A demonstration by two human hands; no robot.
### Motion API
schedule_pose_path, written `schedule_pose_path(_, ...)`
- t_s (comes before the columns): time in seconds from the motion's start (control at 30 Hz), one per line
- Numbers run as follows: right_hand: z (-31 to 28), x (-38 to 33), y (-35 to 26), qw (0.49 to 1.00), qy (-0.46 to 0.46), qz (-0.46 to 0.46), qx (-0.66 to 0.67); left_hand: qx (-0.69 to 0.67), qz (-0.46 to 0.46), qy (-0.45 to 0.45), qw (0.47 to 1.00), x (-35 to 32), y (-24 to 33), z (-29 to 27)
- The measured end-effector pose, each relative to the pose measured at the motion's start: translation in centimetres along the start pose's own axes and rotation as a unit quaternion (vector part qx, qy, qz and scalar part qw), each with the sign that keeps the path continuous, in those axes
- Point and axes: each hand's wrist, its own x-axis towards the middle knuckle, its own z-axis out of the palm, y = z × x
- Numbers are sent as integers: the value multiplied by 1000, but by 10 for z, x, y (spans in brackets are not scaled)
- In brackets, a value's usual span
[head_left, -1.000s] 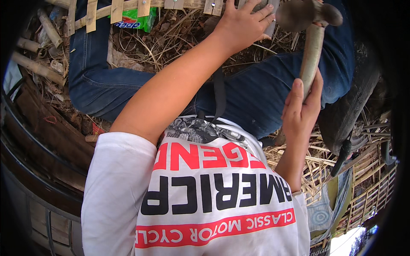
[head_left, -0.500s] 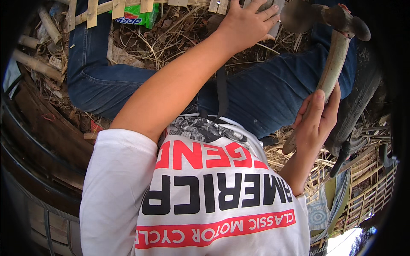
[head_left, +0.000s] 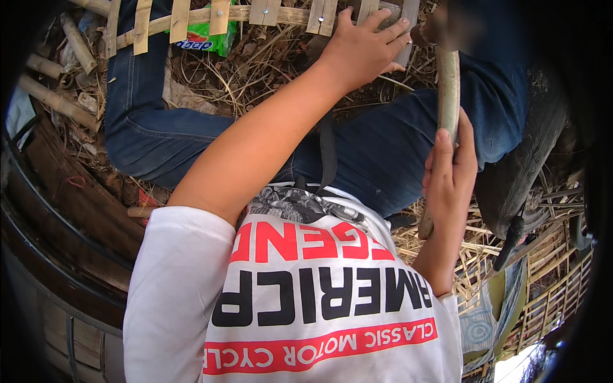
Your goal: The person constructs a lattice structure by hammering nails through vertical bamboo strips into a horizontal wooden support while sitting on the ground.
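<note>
The wooden handle [head_left: 448, 89] of a tool stands nearly upright at the right of the scene, its far end blurred near the top edge, its near end showing just below the right hand [head_left: 449, 171]. That hand wraps the lower part of the handle, fingers [head_left: 439, 159] curled closed around it. The left hand [head_left: 365, 46] reaches far out at the top, fingers spread, palm pressing flat on a bamboo lattice [head_left: 220, 14] of pale slats that runs across the far edge. Behind the lattice, to the left, lies a green plastic packet [head_left: 205, 39] with a blue-and-white label, crumpled among dry straw [head_left: 255, 64]. The person's legs in blue jeans [head_left: 377, 147] stretch between the hands. More bamboo lattice pieces [head_left: 549, 287] lie at the near right.
</note>
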Motion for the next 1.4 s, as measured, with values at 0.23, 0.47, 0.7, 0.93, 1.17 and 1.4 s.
schedule_pose_path(0.23, 13, -5, 20, 998, -19, -29, -49, -31, 2, 6, 1000, -5, 4, 0)
schedule_pose_path(0.47, 24, 6, 25, 993, -5, -94, -74, -40, -5, -2, 999, 0, 8, -8)
schedule_pose_path(0.7, -2, -15, -7, 996, 15, 42, 81, -109, -33, -20, 993, 1, 5, -11)
schedule_pose_path(0.93, -12, 0, 23, 984, 12, 138, 110, -212, -109, -80, 968, 9, 13, -26)
schedule_pose_path(1.17, -12, 10, 29, 978, -21, 144, 151, -159, -87, -52, 982, 6, 12, -21)
schedule_pose_path(1.4, -12, 10, 32, 977, -29, 138, 157, -178, -79, -44, 980, 5, 13, -19)
